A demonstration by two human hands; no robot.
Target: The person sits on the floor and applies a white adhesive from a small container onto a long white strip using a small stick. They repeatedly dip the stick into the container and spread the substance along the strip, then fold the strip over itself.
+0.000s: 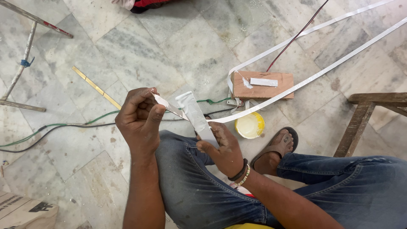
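My left hand (140,121) pinches a thin, narrow blade (168,107) smeared with white paste. Its tip touches a flat grey-white strip end (193,111) that carries a dab of white paste. My right hand (224,148), with bands on the wrist, grips the lower end of that piece over my knee. A long white strip (322,71) runs from beside my right hand across the floor to the upper right. I sit in blue jeans, with one sandalled foot (280,146) on the floor.
A yellow tub of white paste (250,125) stands by my foot. Behind it lies a wooden block (263,85) with a red wire (296,36). Also here: a wooden stool (364,114), a brass strip (95,87), green and black cables (55,127), a metal frame (21,63), a sack (25,212).
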